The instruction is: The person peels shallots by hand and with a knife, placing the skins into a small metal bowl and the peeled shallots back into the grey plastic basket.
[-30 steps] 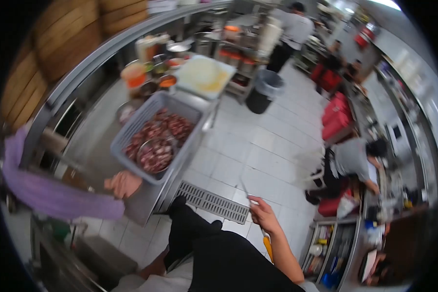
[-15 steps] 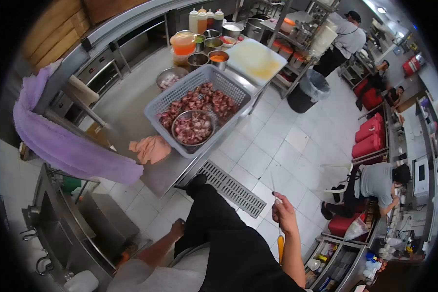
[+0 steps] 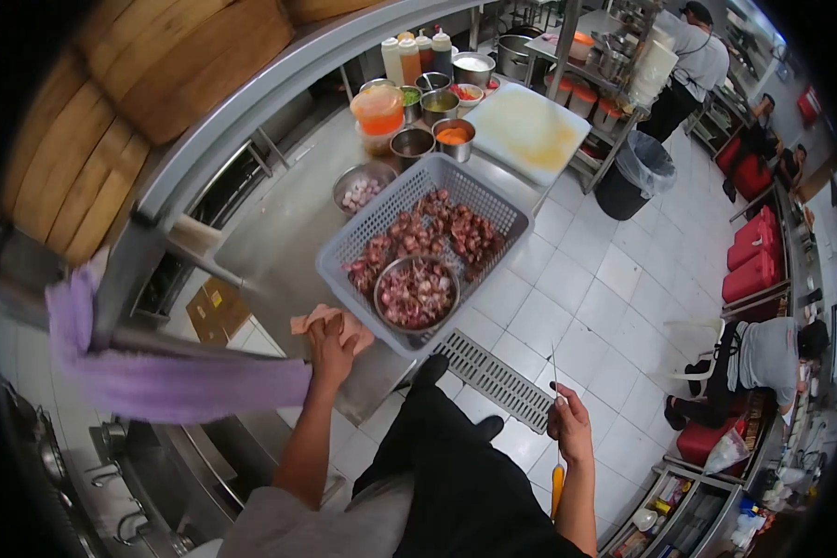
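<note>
My left hand (image 3: 329,353) reaches onto the steel table, its fingers curled over a bunched pink cloth (image 3: 352,327) near the basket's corner. Low over the floor tiles, my right hand (image 3: 572,423) is closed round the middle of a long, thin-bladed knife with an orange handle (image 3: 558,485). The handle hangs below my fist and the narrow tip points away from me. Beside the cloth stands a grey perforated basket (image 3: 337,270) of small red onions (image 3: 470,232). A round metal bowl (image 3: 417,330) inside it holds more of them.
Behind the basket are a bowl of peeled bulbs (image 3: 361,192), sauce containers (image 3: 378,112), squeeze bottles (image 3: 410,60) and a white cutting board (image 3: 527,130). A purple towel (image 3: 195,389) hangs at left. A floor drain (image 3: 496,379) and a bin (image 3: 628,186) lie ahead; a person (image 3: 763,358) sits right.
My left hand has risen from beside my leg onto the pink cloth, which is now more bunched. My right hand still grips the knife. The whole view has shifted.
</note>
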Motion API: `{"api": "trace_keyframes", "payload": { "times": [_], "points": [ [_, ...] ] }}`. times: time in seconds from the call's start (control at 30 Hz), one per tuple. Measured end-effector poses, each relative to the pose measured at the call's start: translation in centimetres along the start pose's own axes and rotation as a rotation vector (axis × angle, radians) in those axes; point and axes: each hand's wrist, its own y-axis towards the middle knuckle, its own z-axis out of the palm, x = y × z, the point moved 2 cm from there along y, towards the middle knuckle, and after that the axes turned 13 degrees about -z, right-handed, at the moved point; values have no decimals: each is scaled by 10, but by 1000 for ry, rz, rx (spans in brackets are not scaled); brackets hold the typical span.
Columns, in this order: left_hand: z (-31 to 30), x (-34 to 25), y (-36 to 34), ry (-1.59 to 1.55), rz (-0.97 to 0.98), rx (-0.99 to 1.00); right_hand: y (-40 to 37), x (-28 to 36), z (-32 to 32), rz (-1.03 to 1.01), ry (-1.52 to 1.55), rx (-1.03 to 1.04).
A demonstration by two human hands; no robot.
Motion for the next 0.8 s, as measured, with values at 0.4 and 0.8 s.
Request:
{"api": "trace_keyframes", "payload": {
  "times": [0.4,0.8],
  "points": [
    [63,63,283,128,278,-218,77,-34,42,155,75,-114],
    [-58,237,470,-710,325,52,72,-24,41,191,67,-276]
  ]
}}
